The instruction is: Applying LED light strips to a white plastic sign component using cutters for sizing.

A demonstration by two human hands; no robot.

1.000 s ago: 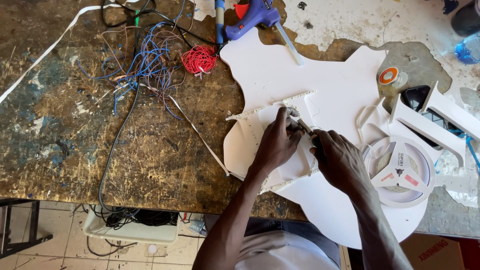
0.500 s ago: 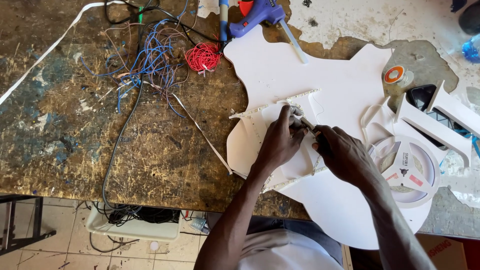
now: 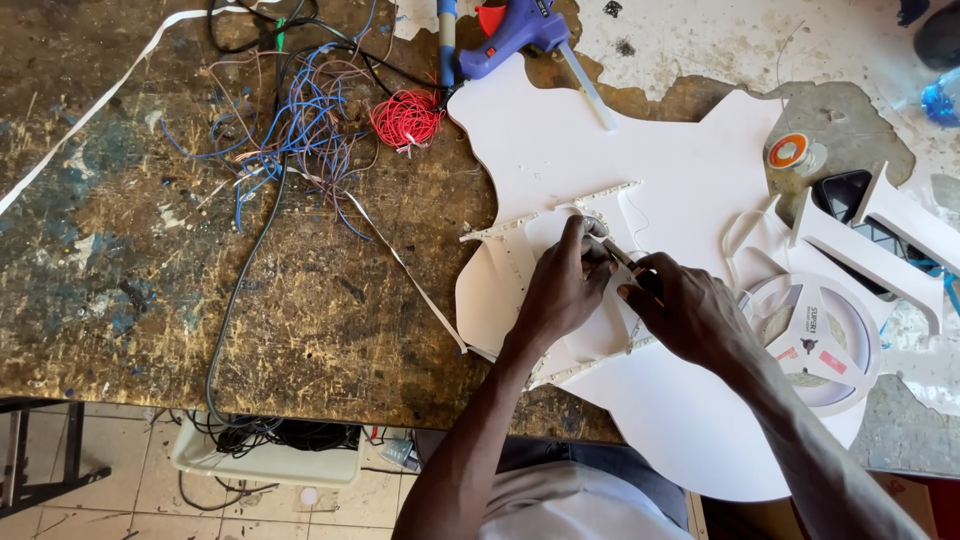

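White board (image 3: 560, 150) is lying on the bench while my left hand (image 3: 562, 290) is pinching the light strip (image 3: 505, 230) and my right hand (image 3: 685, 315) is gripping a thin tool (image 3: 618, 256); slipping risks tearing it.

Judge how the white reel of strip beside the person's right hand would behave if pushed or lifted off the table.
The white reel lies flat on its broad face, so a push would probably slide it rather than roll it. Its spoked, open hub suggests thin plastic, likely light for its size. The loose strip trailing from it looks floppy and would probably drag or unwind if the reel were lifted.
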